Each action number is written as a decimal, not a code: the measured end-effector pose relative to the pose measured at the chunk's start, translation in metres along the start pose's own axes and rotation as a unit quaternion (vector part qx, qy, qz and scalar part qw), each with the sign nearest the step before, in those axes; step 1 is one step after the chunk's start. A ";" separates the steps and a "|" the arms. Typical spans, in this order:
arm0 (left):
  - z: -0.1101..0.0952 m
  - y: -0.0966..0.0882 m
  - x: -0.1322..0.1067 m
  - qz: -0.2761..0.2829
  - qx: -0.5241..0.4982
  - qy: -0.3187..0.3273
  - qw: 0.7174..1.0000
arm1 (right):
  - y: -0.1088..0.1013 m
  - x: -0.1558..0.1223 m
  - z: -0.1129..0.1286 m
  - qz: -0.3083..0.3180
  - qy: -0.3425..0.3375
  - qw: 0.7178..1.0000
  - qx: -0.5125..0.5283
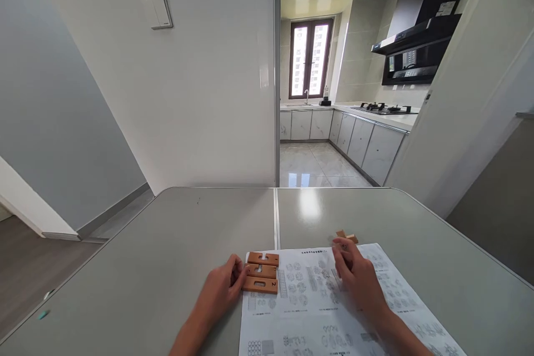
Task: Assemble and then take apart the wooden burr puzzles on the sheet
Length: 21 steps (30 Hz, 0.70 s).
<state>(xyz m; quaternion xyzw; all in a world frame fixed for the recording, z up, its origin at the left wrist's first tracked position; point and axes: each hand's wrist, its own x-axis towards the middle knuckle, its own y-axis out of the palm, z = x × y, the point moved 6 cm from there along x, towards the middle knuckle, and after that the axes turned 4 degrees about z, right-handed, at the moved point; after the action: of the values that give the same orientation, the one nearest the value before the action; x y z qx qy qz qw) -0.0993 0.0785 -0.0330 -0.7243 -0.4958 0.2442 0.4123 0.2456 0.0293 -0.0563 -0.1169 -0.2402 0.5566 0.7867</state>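
Three flat notched wooden puzzle bars (pixel 262 272) lie side by side on the left part of a printed instruction sheet (pixel 317 311). My left hand (pixel 221 289) rests beside them, its curled fingers touching their left ends. My right hand (pixel 356 275) lies on the sheet, fingers bent down, fingertips at a small assembled wooden cross piece (pixel 346 237) by the sheet's far edge. Whether the fingers grip that piece I cannot tell.
The sheet lies on a grey folding table (pixel 167 250) with a centre seam. Beyond it stand a white wall (pixel 187 94) and a kitchen doorway with cabinets (pixel 362 142) and a range hood (pixel 421 44). A small teal bit (pixel 43 315) lies at the table's left edge.
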 end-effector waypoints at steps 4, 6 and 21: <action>-0.001 0.000 0.000 0.000 0.006 0.008 1.000 | -0.005 0.003 -0.002 -0.012 0.033 0.999 0.007; -0.003 -0.002 0.000 0.000 0.003 0.008 1.000 | -0.004 0.003 -0.004 -0.004 0.048 0.999 0.009; -0.002 -0.003 -0.001 0.002 0.012 0.006 1.000 | 0.000 0.006 -0.011 0.011 0.107 0.992 0.072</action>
<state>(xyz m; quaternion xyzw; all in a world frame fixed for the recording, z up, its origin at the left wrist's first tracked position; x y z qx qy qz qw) -0.1001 0.0773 -0.0295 -0.7217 -0.4889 0.2469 0.4234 0.2528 0.0359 -0.0641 -0.1212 -0.1129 0.5657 0.8078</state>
